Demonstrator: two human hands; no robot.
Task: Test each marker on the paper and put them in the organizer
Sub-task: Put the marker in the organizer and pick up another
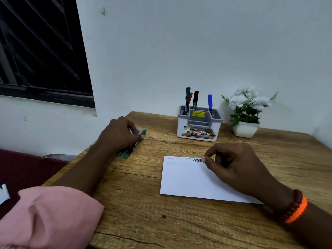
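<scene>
While the left hand (119, 134) pinches the green marker (135, 145), its neighbours could be rolled off the worktop (143, 203); right hand (231, 166) curled, contents unclear.

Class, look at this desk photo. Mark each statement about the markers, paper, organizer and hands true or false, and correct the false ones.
1. Four markers stand in the organizer. True: green, red, black and blue.
2. The paper is blank. False: it carries scribbles along its top edge, including a dark zigzag.
3. The left hand rests on markers lying on the table. True.
4. The plant stands left of the organizer. False: it stands to its right.
5. The right hand is over the paper. True.
6. The organizer lies on its side. False: it stands upright near the wall.
</scene>
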